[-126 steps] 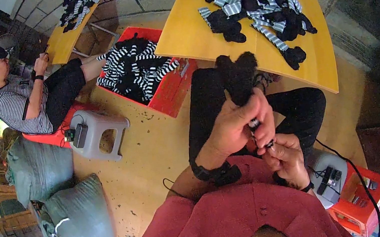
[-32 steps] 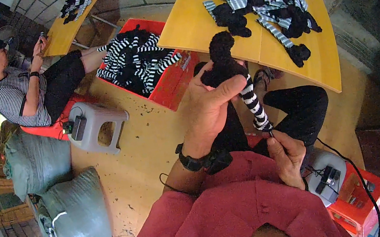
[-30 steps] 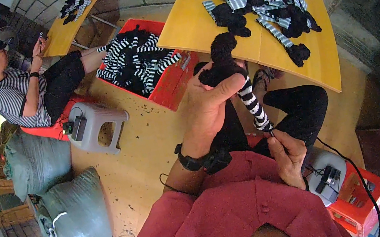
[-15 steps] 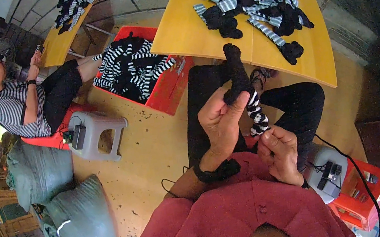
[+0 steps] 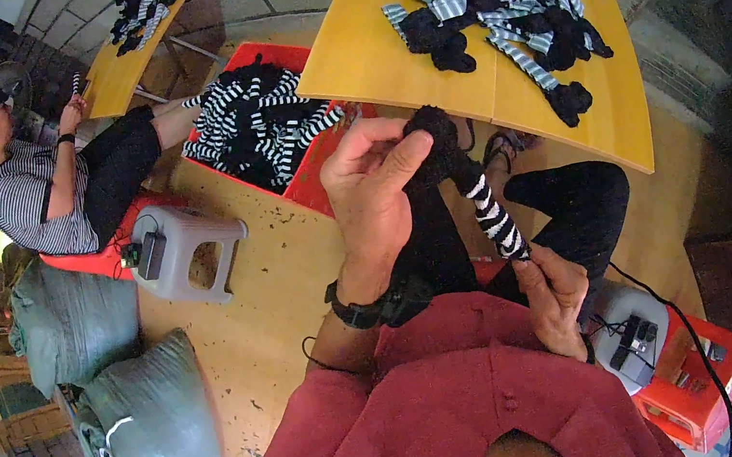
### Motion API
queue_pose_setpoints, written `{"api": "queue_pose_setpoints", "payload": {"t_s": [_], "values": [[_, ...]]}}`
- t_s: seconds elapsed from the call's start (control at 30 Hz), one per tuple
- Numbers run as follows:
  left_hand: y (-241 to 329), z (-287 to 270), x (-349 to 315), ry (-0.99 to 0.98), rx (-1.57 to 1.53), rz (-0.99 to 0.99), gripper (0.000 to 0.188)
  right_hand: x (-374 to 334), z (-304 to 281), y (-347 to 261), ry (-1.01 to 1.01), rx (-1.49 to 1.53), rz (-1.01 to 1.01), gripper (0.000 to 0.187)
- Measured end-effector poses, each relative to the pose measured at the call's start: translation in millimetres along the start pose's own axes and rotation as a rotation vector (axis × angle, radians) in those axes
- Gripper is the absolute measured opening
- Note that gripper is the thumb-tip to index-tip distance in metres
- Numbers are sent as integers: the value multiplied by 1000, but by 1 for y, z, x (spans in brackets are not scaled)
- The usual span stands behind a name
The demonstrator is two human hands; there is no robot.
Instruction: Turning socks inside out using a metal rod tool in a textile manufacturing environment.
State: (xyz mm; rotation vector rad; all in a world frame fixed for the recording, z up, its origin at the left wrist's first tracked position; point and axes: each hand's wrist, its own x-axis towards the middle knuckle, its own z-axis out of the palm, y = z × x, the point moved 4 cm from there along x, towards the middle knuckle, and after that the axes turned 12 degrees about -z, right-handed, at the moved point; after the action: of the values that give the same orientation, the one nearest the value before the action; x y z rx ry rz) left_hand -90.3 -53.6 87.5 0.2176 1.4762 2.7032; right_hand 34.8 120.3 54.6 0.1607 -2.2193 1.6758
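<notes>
The left hand (image 5: 371, 198) is pinching the knit (image 5: 493, 214) by its black end — the right hand (image 5: 556, 295) is gripping its striped end. The knit is slanting from hand to hand — between shirt (image 5: 409, 417) and table (image 5: 373, 46).

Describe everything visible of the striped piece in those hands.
The striped piece looks soft and knitted: a fuzzy black upper end, then a narrow length of black-and-white bands. It slants down rightward, seemingly in the air. The left hand holds the black end; the right hand pinches the banded end, hiding its tip.
</notes>
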Motion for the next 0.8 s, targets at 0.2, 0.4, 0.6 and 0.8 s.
{"api": "queue_pose_setpoints", "payload": {"t_s": [0.2, 0.4, 0.6, 0.8], "values": [[-19, 9, -14, 181, -149, 63, 17, -20, 7, 23, 66, 189, 156, 10], [-31, 12, -23, 63, -194, -87, 16, -18, 10, 34, -24, 571, 249, 15], [-24, 21, -18, 64, -190, -54, 16, -13, 22, 25, -135, 1137, 595, 24], [-13, 13, -8, 168, -171, 121, 15, -15, 18, 11, -81, 568, 378, 14]]}}
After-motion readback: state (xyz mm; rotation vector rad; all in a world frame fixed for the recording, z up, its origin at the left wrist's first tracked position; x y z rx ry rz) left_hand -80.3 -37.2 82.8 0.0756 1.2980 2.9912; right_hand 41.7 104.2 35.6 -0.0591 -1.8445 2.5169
